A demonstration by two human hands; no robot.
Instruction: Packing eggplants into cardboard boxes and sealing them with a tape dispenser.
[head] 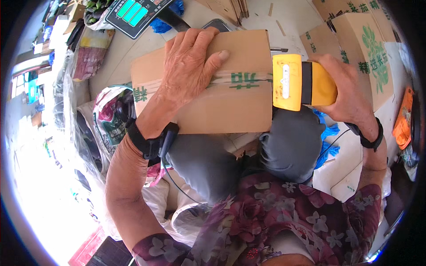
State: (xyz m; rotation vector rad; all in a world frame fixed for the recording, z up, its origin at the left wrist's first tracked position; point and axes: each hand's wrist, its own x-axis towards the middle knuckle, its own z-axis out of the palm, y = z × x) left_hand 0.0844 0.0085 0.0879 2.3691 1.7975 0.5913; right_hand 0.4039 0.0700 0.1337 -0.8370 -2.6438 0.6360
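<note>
A closed cardboard box [239,109] with green printing lies by my knees, a shiny strip of clear tape along its middle seam. Flat across its top rests my left hand [189,66], its fingers bent over the far edge and its thumb on the cardboard. The fingertips are hidden behind that edge. My right hand [349,86] is wrapped around a yellow hand-held tool [288,83] with a black band, apparently a packing tape dispenser. That tool is at the right end of the box, in line with the taped seam.
Beyond the box stands a scale with a lit green display [133,13]. Printed cartons [376,63] stand at the right, folded cardboard [226,10] at the far side. Sacks of eggplants [113,113] sit at the left. Blue plastic netting [327,139] lies by my right knee.
</note>
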